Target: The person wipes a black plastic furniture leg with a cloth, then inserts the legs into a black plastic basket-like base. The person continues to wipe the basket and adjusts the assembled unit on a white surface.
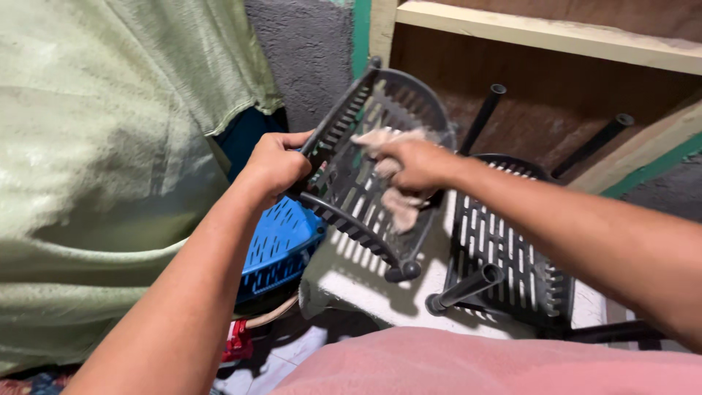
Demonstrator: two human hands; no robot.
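Against the wooden shelf, left hand gripping black rack edge, right hand pressing cloth

packages: one possible, small red packet low on the floor beneath the blue basket, partly hidden, kind unclear | labels: none seen | signs: none seen | screens: none seen
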